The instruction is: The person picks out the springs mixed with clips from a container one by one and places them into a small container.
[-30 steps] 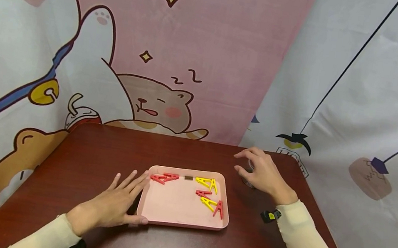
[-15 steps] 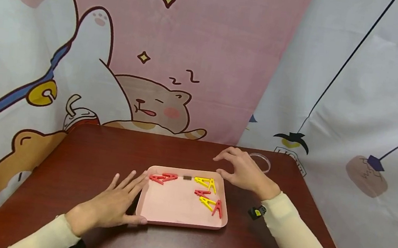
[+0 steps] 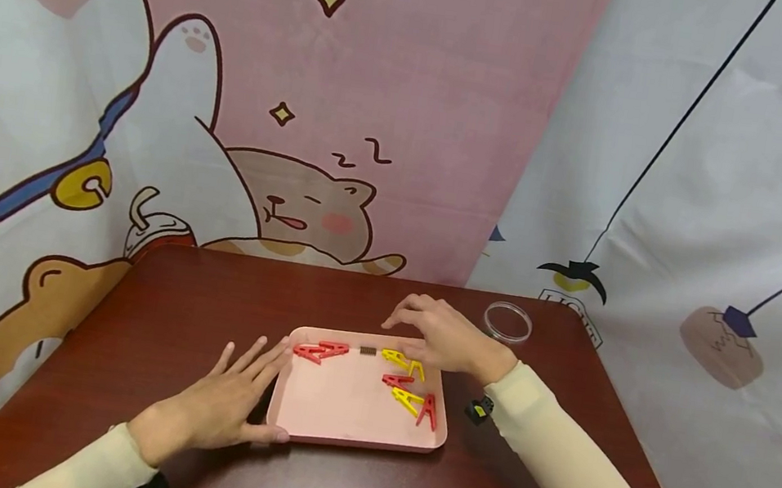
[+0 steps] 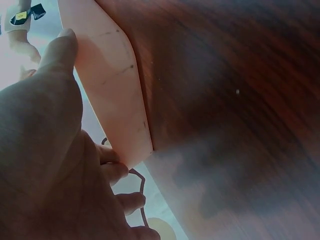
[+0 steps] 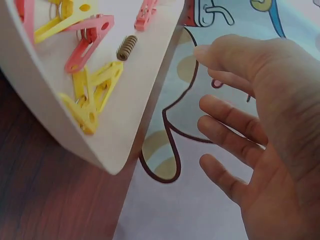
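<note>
A shallow pink tray [image 3: 333, 401] lies on the dark table, with red and yellow plastic spring clips inside. Two red clips [image 3: 322, 349] overlap at its back left; yellow clips [image 3: 407, 399] and more red ones [image 3: 428, 412] are scattered along the right. By the back wall rests a small coil spring [image 5: 127, 48]. My left hand [image 3: 216, 411] spreads its fingers at the tray's left side, fingertips and thumb touching the rim. Over the back right corner hovers my right hand [image 3: 449, 338], fingers loosely bent and holding nothing, partly covering a yellow clip [image 3: 394, 357].
A clear round dish [image 3: 506, 339] stands at the back right of the table [image 3: 244, 291]. Behind the table hangs a cartoon-printed cloth [image 3: 415, 115], which continues along the sides.
My right hand has moved left from above the clear dish to over the tray's back right corner, uncovering the dish. The left hand stays on the tray's edge.
</note>
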Demonstrator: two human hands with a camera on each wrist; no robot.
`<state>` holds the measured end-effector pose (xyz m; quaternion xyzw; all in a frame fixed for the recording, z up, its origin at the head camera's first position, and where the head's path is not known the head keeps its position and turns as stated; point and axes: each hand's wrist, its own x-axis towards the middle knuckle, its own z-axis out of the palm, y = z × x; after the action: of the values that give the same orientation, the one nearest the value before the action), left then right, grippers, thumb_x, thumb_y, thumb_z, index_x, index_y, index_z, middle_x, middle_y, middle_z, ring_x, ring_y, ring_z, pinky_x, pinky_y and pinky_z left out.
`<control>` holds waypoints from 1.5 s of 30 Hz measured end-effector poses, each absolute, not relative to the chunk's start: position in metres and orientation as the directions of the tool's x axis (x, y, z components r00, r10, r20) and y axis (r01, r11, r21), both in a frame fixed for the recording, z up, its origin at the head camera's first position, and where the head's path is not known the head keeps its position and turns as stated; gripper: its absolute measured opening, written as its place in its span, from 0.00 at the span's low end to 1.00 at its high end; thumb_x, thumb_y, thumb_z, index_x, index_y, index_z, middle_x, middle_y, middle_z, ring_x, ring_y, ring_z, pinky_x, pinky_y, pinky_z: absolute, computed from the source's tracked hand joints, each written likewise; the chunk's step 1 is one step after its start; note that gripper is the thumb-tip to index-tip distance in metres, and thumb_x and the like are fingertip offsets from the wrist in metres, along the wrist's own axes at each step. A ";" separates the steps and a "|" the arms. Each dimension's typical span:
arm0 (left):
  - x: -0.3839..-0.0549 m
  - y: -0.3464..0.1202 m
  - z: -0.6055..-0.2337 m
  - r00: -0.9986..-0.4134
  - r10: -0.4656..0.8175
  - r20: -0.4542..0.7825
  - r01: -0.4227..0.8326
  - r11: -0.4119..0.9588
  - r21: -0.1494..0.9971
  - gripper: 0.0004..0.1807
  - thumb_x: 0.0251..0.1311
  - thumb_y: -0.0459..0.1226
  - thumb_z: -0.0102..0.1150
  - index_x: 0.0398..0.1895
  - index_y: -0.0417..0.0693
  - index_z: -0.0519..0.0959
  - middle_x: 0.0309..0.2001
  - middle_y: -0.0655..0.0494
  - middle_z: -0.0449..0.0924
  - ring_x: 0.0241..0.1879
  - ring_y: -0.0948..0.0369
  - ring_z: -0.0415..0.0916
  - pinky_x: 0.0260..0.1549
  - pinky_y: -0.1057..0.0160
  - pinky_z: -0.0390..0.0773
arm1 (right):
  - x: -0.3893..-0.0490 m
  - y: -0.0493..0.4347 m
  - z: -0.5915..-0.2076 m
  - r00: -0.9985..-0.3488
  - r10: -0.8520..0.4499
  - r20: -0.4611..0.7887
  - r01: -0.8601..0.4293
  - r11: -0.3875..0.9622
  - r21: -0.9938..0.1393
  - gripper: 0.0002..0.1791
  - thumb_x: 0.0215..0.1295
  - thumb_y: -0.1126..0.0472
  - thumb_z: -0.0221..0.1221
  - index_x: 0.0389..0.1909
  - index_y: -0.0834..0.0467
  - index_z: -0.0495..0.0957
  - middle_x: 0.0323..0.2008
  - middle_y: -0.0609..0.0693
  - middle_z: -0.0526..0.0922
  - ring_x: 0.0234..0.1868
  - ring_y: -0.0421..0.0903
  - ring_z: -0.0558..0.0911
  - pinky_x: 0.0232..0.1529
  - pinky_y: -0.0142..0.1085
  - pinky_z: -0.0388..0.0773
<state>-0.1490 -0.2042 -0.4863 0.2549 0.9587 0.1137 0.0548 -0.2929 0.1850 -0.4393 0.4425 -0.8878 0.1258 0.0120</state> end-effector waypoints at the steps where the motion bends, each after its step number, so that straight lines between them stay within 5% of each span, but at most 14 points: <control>1: -0.149 -0.204 -0.486 -0.865 0.500 -0.046 0.476 0.844 0.246 0.70 0.67 0.79 0.67 0.95 0.40 0.58 0.97 0.42 0.52 0.93 0.29 0.54 0.82 0.12 0.55 | -0.294 0.182 -0.439 -0.601 -0.789 0.127 -0.794 0.571 -0.211 0.20 0.76 0.57 0.75 0.66 0.45 0.92 0.65 0.47 0.88 0.69 0.51 0.85 0.71 0.59 0.85; 19: -0.149 -0.204 -0.487 -0.868 0.493 -0.048 0.469 0.849 0.245 0.69 0.68 0.78 0.67 0.95 0.40 0.59 0.97 0.41 0.52 0.93 0.29 0.53 0.83 0.11 0.54 | -0.314 0.136 -0.452 -0.499 -0.864 -0.067 -0.833 0.500 -0.238 0.22 0.76 0.58 0.78 0.67 0.43 0.92 0.67 0.46 0.86 0.67 0.47 0.84 0.70 0.46 0.88; 28: -0.151 -0.205 -0.488 -0.869 0.491 -0.063 0.461 0.849 0.257 0.70 0.68 0.79 0.66 0.95 0.40 0.59 0.97 0.41 0.51 0.94 0.29 0.52 0.83 0.11 0.53 | -0.321 0.124 -0.458 -0.491 -0.857 -0.159 -0.847 0.512 -0.144 0.24 0.75 0.54 0.80 0.69 0.39 0.92 0.68 0.45 0.86 0.70 0.45 0.84 0.75 0.50 0.84; 45: -0.152 -0.208 -0.491 -0.871 0.487 -0.060 0.458 0.852 0.255 0.70 0.68 0.79 0.65 0.95 0.41 0.58 0.97 0.43 0.50 0.95 0.31 0.51 0.84 0.12 0.52 | -0.324 0.122 -0.470 -0.511 -0.831 -0.219 -0.827 0.545 -0.137 0.25 0.78 0.57 0.76 0.72 0.37 0.90 0.69 0.45 0.86 0.63 0.44 0.86 0.69 0.46 0.89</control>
<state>-0.1517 -0.2077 -0.4915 0.2460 0.9602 0.1170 0.0613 -0.3239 0.1217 -0.4696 0.4769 -0.8692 0.0076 -0.1300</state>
